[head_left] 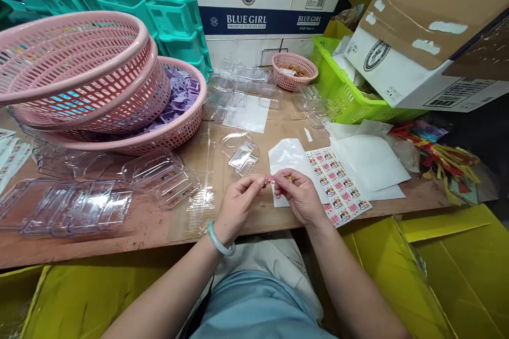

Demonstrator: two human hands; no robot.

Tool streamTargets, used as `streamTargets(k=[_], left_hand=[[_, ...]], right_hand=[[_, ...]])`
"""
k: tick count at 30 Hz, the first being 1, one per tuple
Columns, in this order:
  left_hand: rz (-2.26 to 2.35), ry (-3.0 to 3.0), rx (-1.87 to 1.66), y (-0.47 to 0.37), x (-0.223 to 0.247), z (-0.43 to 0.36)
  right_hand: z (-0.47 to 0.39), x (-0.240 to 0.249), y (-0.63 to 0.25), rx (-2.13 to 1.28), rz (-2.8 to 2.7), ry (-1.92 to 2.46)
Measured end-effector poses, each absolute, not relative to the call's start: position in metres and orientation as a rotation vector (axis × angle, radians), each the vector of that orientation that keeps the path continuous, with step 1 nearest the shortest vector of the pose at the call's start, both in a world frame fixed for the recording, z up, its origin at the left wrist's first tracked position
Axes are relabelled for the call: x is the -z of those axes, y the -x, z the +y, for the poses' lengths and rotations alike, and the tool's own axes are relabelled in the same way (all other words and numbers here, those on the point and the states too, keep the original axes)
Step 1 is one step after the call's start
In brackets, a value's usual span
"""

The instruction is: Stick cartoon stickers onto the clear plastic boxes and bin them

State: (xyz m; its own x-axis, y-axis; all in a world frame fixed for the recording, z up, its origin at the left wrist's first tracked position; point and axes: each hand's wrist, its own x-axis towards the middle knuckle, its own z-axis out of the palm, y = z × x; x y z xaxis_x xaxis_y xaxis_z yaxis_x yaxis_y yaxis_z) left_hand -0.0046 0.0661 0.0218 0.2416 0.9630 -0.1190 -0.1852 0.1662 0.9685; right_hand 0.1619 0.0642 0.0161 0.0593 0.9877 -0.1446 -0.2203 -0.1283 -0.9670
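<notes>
My left hand (240, 204), with a pale green bangle (220, 241) at its wrist, pinches one end of a small clear sticker with red print (269, 179). The other end is between the fingertips of my right hand (299, 196). Both hands hover over the table's front edge, fingertips almost touching. Just right of my right hand lies a sheet of cat and red-print stickers (338, 185), beside white backing paper (289, 153). Beyond my hands sit clear plastic cases (243, 156), and more cases (159, 172) rest left of them.
Pink baskets (75, 79), one with purple pieces (183, 92), fill the left side. A small pink basket (295, 70) of brown pieces stands at the back. A green crate (345, 95) and an open carton (413, 53) are at the right. Stacked clear trays (67, 206) lie front left.
</notes>
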Motion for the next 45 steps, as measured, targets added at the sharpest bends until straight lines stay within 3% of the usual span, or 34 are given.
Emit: streamTargets(k=[6, 11, 19, 45], left_hand=[[1.484, -1.309, -1.448, 0.026, -0.002, 0.086], [1.325, -1.204, -1.056, 0.032, 0.012, 0.108], [0.889, -1.252, -0.745, 0.065, -0.002, 0.085], [0.78, -1.462, -0.746, 0.072, 0.007, 0.098]], right_hand=[[0.084, -0.039, -0.181, -1.018, -0.669, 1.148], [0.089, -0.041, -0.163, -1.195, -0.869, 1.21], [0.075, -0.05, -0.147, -1.348, -1.076, 1.308], [0.069, -0.054, -0.127, -1.244, -1.444, 1.59]])
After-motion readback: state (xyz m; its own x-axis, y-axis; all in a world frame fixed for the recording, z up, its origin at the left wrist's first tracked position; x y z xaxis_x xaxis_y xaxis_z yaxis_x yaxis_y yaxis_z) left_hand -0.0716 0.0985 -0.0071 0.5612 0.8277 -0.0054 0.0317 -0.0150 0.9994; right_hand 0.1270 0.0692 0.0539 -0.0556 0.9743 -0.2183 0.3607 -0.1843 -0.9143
